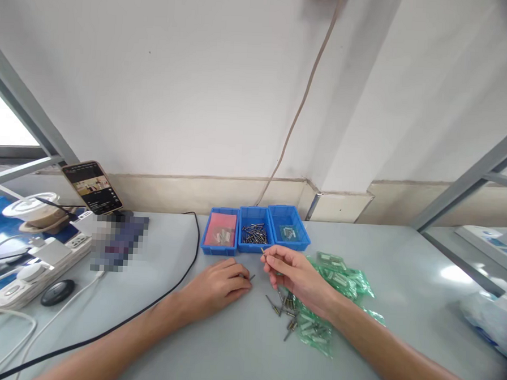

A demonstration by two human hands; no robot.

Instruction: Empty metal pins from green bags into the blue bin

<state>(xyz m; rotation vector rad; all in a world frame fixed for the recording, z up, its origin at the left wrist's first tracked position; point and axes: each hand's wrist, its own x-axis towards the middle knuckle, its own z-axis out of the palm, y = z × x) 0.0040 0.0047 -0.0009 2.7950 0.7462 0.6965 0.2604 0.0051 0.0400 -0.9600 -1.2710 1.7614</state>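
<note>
My right hand [289,269] is raised in front of the bins. Its thumb and fingertips pinch a small brass-coloured metal pin [263,250]. My left hand [225,282] lies low over the table with curled fingers, and a thin grey metal pin [252,277] sticks out at its fingertips. Below my right hand lie several loose metal pins [290,311], some with brass-coloured parts. Beside and partly under my right wrist are green plastic bags [316,332] holding small pale pieces. The middle blue bin [254,248] contains many dark metal pins.
The left blue bin [218,250] has pink material and a small clear bag inside. A small bag lies in the right blue bin [288,214]. A black cable [163,296] crosses the table; further left are a phone [92,187], a mouse [58,292] and a power strip [32,280].
</note>
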